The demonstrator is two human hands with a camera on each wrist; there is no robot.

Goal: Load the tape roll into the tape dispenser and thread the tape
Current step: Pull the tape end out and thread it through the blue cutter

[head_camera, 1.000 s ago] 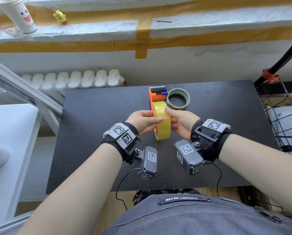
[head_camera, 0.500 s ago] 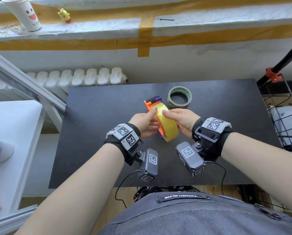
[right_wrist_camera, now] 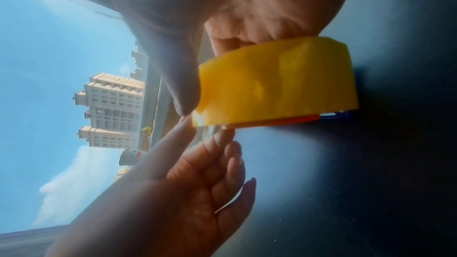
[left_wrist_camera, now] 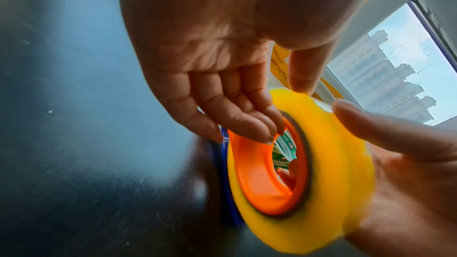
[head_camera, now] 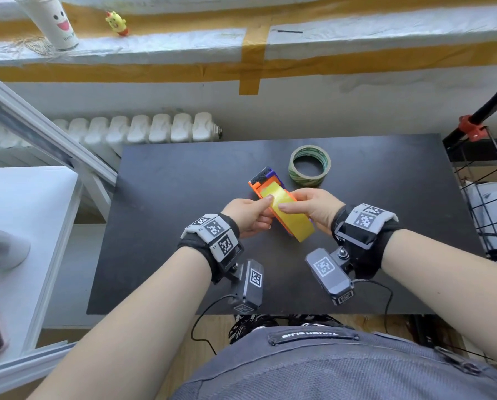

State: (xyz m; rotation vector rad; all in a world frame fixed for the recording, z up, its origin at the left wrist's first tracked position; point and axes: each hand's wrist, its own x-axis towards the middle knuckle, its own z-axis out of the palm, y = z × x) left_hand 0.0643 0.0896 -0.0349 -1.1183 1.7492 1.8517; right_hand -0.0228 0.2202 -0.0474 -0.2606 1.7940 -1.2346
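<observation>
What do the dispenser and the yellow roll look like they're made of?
Dispenser: likely moulded plastic, matte orange with a purple part, going by its smooth hub. Yellow roll: glossy translucent film, probably plastic packing tape, wound on what looks like a printed card core.

Both forearms reach forward from the lower corners of the head view and converge near the middle, each wrist wrapped in a dark band carrying a marked camera block. The left hand (head_camera: 248, 216) is palm inward, thumb laid forward along the top and touching the roll (head_camera: 292, 219); its fingers (left_wrist_camera: 249, 122) run nearly straight, tips at the orange hub. The right hand (head_camera: 313, 207) faces it from the other side, thumb pressing the roll's top face, palm against its far side; its fingers are hidden behind the roll. The two thumbs lie close together.
</observation>
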